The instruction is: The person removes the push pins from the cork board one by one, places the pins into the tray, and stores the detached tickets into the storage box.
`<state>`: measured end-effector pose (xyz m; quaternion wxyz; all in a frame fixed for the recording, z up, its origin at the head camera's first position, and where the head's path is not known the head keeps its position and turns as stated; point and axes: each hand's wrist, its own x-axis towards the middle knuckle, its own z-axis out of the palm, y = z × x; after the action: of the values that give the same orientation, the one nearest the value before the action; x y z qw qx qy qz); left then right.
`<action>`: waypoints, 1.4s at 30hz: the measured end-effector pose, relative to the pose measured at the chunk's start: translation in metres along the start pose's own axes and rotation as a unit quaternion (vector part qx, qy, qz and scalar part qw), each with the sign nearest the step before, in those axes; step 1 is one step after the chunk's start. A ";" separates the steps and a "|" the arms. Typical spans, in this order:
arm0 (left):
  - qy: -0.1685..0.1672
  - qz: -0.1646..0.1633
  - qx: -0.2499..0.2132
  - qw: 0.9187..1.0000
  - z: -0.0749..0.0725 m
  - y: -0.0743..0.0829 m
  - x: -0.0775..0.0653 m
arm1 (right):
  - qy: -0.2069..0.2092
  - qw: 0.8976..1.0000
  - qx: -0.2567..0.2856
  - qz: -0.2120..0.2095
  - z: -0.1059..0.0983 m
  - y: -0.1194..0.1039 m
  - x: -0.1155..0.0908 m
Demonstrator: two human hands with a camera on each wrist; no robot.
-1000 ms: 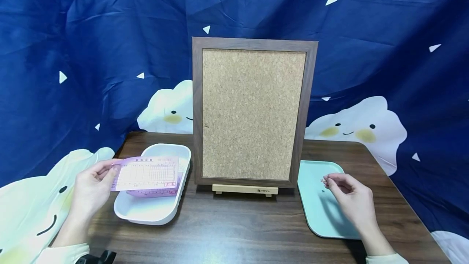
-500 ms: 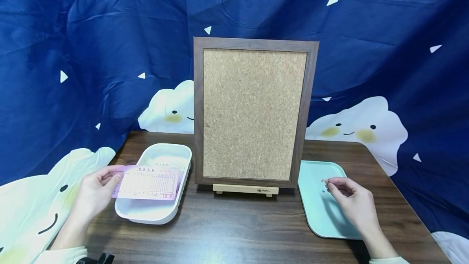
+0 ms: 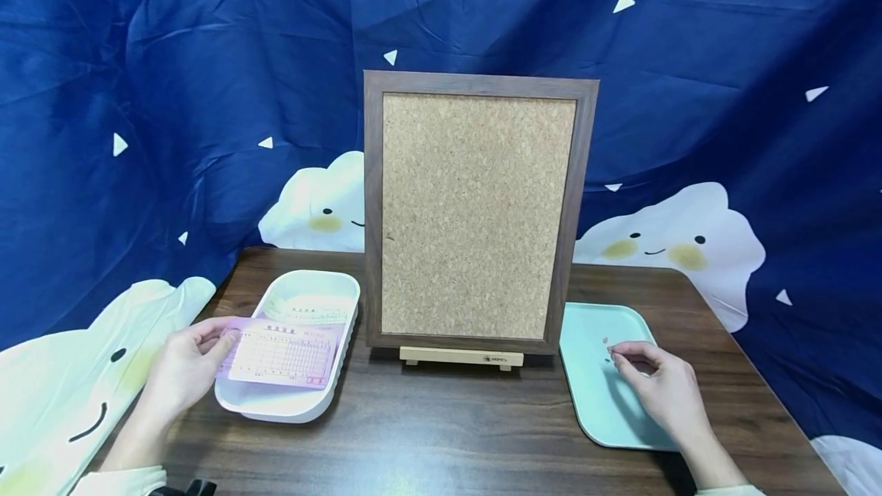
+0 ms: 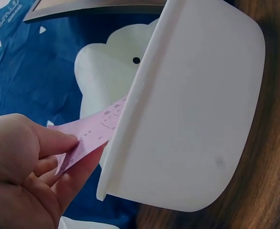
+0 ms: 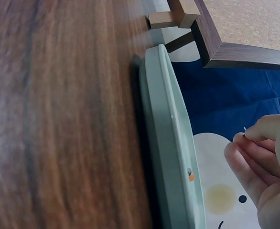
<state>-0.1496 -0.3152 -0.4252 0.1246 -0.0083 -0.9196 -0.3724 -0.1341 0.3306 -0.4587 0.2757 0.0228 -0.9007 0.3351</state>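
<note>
My left hand pinches the left end of a pink printed receipt slip between thumb and fingers, holding it over a white plastic bin. A greenish slip shows in the bin behind it. From the left wrist view, the bin wall hides the far part of the pink slip. Over the teal tray, my right hand has thumb and forefinger together on a tiny pin, only its thin pale point showing. Small coloured bits lie in the tray close by.
A cork board in a brown frame stands upright on a light wooden stand between bin and tray. All stand on a dark wooden table. A blue cloth with white clouds hangs behind.
The left hand has lowered the pink slip and moved slightly right, uncovering the greenish slip behind it. The right hand has shifted slightly down and toward me over the tray.
</note>
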 end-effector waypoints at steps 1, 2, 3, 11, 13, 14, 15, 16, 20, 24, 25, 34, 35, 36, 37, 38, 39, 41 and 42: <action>-0.003 -0.002 0.003 1.000 0.000 0.001 0.000 | -0.004 1.000 -0.003 -0.002 0.000 0.001 0.000; -0.005 -0.003 0.006 1.000 0.001 0.001 0.000 | -0.008 1.000 -0.006 -0.004 0.000 0.001 0.000; -0.006 -0.002 0.008 1.000 0.001 0.002 0.000 | -0.013 1.000 -0.010 -0.006 0.000 0.002 0.000; -0.011 0.006 0.002 1.000 0.004 0.002 0.000 | -0.048 0.998 -0.037 -0.001 -0.004 0.006 -0.003; -0.009 0.007 0.000 1.000 0.004 0.001 0.000 | -0.055 0.997 -0.046 0.000 -0.005 0.008 -0.005; -0.009 0.008 -0.002 1.000 0.004 0.001 -0.001 | -0.058 0.997 -0.052 0.000 -0.005 0.008 -0.005; -0.008 0.008 -0.004 1.000 0.004 0.001 -0.001 | -0.062 0.997 -0.055 0.000 -0.006 0.009 -0.006; -0.007 0.009 -0.007 1.000 0.004 0.001 -0.001 | -0.065 0.996 -0.061 0.000 -0.006 0.010 -0.006; -0.008 0.012 -0.016 1.000 0.005 -0.001 -0.001 | -0.075 0.995 -0.072 0.002 -0.008 0.014 -0.008; -0.010 0.018 -0.026 0.999 0.006 -0.003 -0.001 | -0.090 0.993 -0.074 0.008 -0.008 0.017 -0.009; -0.010 0.020 -0.031 0.999 0.006 -0.004 -0.001 | -0.094 0.993 -0.074 0.010 -0.008 0.017 -0.009; -0.011 0.029 -0.063 0.998 0.008 -0.006 -0.001 | -0.116 0.989 -0.091 0.024 -0.011 0.022 -0.011; -0.013 0.026 -0.064 0.997 0.008 -0.006 -0.001 | -0.118 0.988 -0.095 0.026 -0.011 0.023 -0.011; -0.014 0.024 -0.061 0.998 0.008 -0.005 -0.001 | -0.121 0.987 -0.099 0.028 -0.011 0.024 -0.011; -0.015 0.021 -0.058 0.998 0.008 -0.005 -0.001 | -0.124 0.986 -0.103 0.030 -0.011 0.024 -0.011; -0.016 0.018 -0.055 0.998 0.007 -0.005 -0.001 | -0.126 0.986 -0.107 0.032 -0.011 0.025 -0.012; -0.015 0.017 -0.050 0.999 0.007 -0.005 -0.001 | -0.128 0.985 -0.109 0.034 -0.012 0.025 -0.012; -0.017 0.014 -0.050 0.999 0.007 -0.004 -0.001 | -0.128 0.985 -0.111 0.035 -0.012 0.026 -0.012; -0.017 0.013 -0.050 0.999 0.007 -0.004 -0.001 | -0.129 0.985 -0.112 0.036 -0.012 0.026 -0.012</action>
<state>-0.1501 -0.3132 -0.4326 0.1132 -0.0326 -0.9016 -0.4163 -0.1241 0.3569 -0.4729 0.1461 0.0027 -0.9608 0.2358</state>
